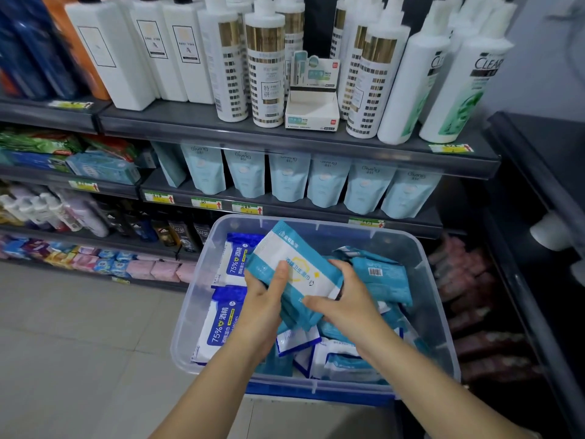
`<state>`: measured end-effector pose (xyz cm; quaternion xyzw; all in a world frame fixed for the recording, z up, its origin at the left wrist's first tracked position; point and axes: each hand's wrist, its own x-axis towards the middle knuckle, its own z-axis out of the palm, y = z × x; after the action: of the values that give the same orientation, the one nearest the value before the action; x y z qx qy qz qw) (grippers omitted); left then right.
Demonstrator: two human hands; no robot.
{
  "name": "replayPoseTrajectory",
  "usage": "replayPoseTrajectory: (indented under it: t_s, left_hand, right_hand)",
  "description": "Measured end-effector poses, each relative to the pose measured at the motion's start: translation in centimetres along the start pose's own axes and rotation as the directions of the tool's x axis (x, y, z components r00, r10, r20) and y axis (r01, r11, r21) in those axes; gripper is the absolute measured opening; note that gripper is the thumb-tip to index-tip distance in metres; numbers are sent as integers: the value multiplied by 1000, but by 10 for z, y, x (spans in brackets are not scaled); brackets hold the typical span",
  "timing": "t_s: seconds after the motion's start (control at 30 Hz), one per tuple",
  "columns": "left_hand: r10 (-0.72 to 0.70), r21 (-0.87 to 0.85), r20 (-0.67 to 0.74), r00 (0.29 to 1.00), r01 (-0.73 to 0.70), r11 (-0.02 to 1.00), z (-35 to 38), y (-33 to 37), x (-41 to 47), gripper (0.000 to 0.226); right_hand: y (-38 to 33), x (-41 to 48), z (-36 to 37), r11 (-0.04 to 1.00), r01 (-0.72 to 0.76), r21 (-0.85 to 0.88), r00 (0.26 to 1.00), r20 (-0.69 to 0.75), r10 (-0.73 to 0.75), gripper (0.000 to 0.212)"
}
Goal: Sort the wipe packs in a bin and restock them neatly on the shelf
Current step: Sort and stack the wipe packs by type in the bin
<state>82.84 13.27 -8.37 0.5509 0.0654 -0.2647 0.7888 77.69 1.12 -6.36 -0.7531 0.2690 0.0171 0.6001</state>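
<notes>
Currently, head view: stack of teal-and-white soft film wipe packs held over middle of clear plastic bin; left hand and right hand, fingers curled, gripping opposite ends. Judged light, squashy, slippery; clamp ends firmly to prevent fanning.

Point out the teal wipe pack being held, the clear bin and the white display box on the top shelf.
teal wipe pack (296, 264): head view, on its white front panel.
clear bin (198, 289): head view, on its bare left wall.
white display box (311, 120): head view, on its front panel.
</notes>
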Motion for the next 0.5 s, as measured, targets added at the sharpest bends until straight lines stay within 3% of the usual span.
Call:
replayPoseTrajectory:
  t_s: [0.13,0.37,0.5]
  left_hand:
    - [-20,31,-20,1000,20,999,-9,3,5,43]
    - [-46,114,53,998,39,993,-14,1,12,48]
    - [-29,178,45,999,20,984,-19,-1,17,47]
  right_hand:
    - [-6,9,-8,962,49,-268,999,-5,-52,67]
    - [-15,16,17,943,90,-321,969,247,-8,60]
    - [-5,13,29,958,84,-273,965,262,-10,46]
